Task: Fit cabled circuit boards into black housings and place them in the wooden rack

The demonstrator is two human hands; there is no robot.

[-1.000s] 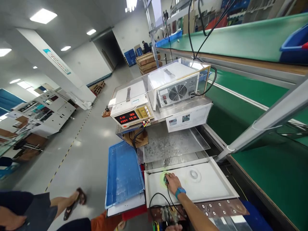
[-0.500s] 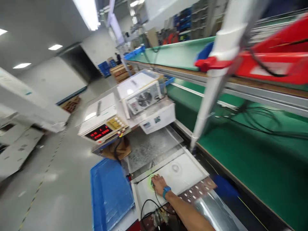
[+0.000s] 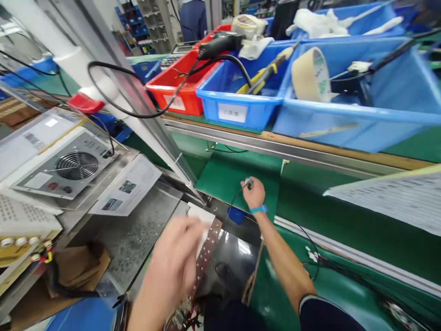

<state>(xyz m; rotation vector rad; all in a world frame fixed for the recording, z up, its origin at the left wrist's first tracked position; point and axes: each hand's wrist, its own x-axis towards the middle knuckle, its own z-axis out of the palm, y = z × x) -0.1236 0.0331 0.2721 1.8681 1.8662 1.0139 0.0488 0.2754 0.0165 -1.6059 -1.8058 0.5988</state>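
My right hand [image 3: 254,193], with a blue band on its wrist, is stretched out over the green surface under the shelf. Its fingers are closed on a small cable end [image 3: 248,183], whose exact kind is too small to make out; a thin dark cable hangs down from it. Closer to me, my left hand [image 3: 172,262] is raised and smeared by motion. Its thumb and fingers look loosely bent and apart, with nothing visible in them. Behind it a corner of the white tray [image 3: 201,214] shows beside a brown perforated strip [image 3: 206,253].
A red bin [image 3: 186,99] and blue bins [image 3: 237,103] with tape and tools line the shelf. A white post [image 3: 148,124] rises left of them, near a fan-backed device [image 3: 69,165]. A printed sheet [image 3: 396,197] hangs at right, and loose cables lie below.
The view has swung right. My right hand has left the white tray and the greenish round thing there, and is now over the green surface with the cable end. My left hand has come into view.
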